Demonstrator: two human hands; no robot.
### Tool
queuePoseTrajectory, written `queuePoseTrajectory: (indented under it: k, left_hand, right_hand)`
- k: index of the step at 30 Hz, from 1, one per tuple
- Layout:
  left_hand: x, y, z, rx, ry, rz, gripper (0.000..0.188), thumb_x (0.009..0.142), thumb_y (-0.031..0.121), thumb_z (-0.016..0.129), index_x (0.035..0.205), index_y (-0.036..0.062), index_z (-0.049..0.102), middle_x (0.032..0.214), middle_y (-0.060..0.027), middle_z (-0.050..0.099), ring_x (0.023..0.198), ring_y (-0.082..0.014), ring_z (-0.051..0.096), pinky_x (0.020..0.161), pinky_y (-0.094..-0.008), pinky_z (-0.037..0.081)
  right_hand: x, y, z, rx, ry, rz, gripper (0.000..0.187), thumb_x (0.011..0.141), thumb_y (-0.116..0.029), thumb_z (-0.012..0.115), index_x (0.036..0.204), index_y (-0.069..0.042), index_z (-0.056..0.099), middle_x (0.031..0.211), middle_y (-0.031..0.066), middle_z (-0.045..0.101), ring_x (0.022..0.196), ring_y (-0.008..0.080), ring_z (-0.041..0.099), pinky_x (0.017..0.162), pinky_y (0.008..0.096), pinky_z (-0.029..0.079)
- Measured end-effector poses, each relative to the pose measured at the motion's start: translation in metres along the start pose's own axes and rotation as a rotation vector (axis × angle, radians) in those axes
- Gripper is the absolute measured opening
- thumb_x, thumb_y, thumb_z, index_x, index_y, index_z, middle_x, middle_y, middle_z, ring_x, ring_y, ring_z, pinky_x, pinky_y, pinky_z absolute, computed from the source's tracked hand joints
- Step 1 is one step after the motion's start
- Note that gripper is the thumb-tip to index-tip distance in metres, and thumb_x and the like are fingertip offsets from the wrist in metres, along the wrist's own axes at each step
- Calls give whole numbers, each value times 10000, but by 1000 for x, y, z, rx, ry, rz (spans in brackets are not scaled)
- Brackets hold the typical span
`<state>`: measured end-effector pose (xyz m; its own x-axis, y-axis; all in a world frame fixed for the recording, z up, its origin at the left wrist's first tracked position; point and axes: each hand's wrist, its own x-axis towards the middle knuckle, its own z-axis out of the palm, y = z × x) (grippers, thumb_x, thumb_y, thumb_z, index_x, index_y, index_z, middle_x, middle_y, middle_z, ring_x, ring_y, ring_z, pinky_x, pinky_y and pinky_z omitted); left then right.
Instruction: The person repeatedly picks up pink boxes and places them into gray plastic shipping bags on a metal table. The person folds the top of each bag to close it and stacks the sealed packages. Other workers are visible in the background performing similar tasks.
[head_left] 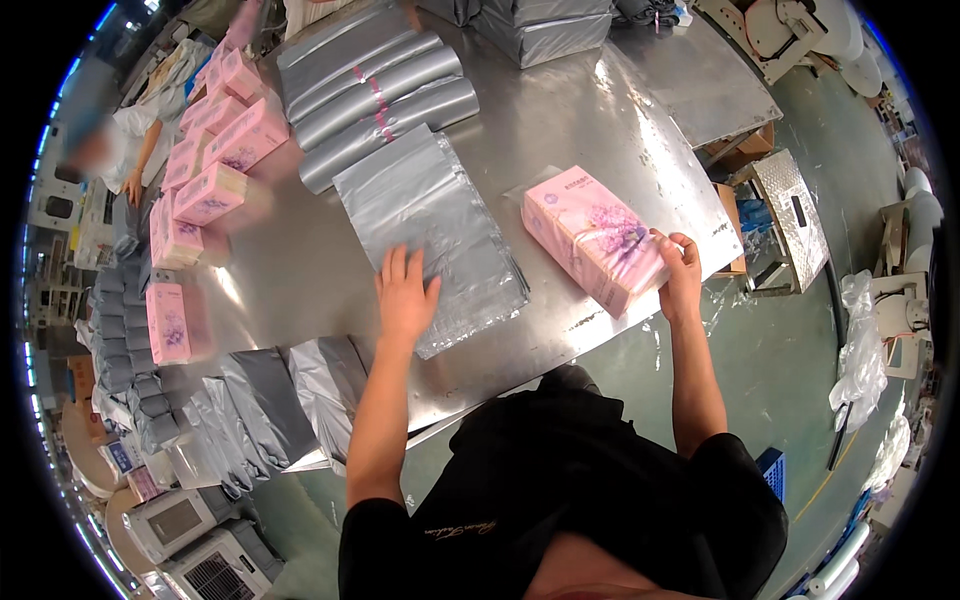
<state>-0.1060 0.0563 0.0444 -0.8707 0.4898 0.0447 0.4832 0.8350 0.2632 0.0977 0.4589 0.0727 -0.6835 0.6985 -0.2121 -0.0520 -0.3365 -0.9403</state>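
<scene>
My left hand (405, 295) lies with fingers spread on a flat stack of grey plastic mailing bags (430, 210) in the middle of the metal table. To the right of the stack lies a pink pack of tissues (590, 235) with a purple flower print, in clear film. At its near right corner my right hand (680, 275) is closed, thumb and fingers pinching the end of the pack. The pack rests on the table, tilted across it, its near end by the table's front edge.
Several pink tissue packs (212, 192) stand along the table's left side. Rolled grey bag bundles (385, 95) tied with pink string lie beyond the stack. More grey bags (265, 400) hang at the front left edge. A person (140, 130) is at the far left. A metal step stool (785, 220) stands at right.
</scene>
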Motion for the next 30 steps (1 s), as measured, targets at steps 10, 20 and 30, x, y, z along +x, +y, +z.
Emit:
queuePoseTrajectory:
  k: [10,20,30]
  left_hand:
    - [-52,-9,5,18,64,26,290,839,153,738,1120,100,696,1163,-65,643,1120,-292,593,930,-440,506]
    - [-33,-45,16,-288,78,-16,126,822,123,746,913,39,728,882,-109,677,844,-304,672,747,-414,540]
    - [-45,-18,-26,-526,250,-122,113,861,74,731,964,29,721,892,-125,674,781,-276,684,728,-355,555]
  right_hand:
    - [-90,-12,27,136,-430,267,933,787,-70,670,1622,-31,255,1563,213,418,1425,299,460,1140,396,422]
    - [-154,70,59,-540,-952,299,804,881,-206,752,1587,-115,379,1470,184,520,1345,282,528,1083,391,455]
    - [-12,74,205,-1323,-738,-1152,180,808,-147,674,987,-128,672,998,107,640,1011,294,633,858,435,513]
